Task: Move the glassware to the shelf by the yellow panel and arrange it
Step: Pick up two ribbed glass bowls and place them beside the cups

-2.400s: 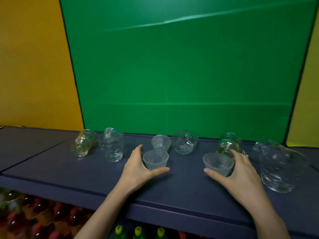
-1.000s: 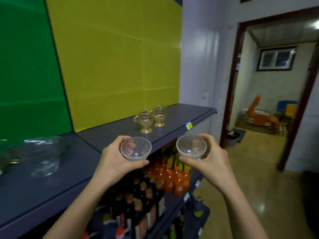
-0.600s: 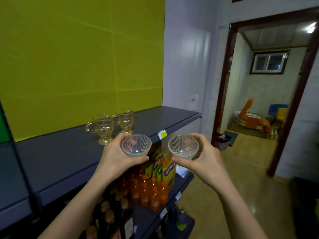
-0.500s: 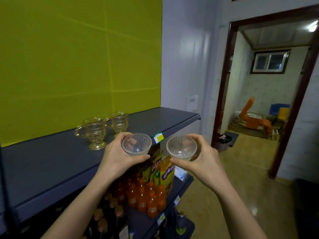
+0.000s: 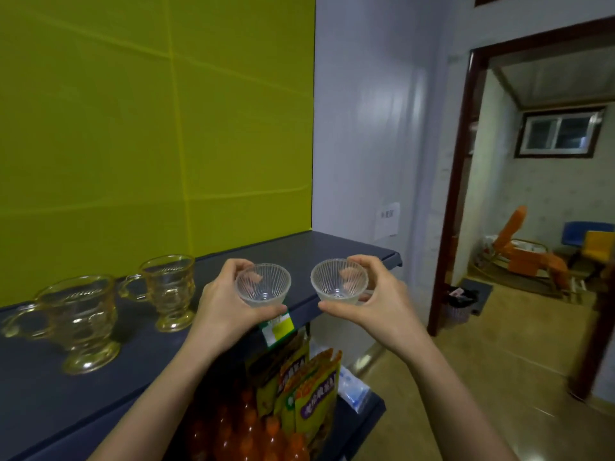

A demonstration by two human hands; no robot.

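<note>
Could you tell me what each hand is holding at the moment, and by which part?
The left hand grips the left bowl and the right hand the right bowl, each round its ribbed side wall, thumb nearest the camera.

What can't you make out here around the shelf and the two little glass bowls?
Head view:
- Left ribbed clear glass bowl, underside: hidden by left hand grip.
- Right ribbed clear glass bowl, underside: hidden by right hand.
- Orange drink bottles: blurred, cut by bottom edge.
- White wall notice: print too small.
</note>
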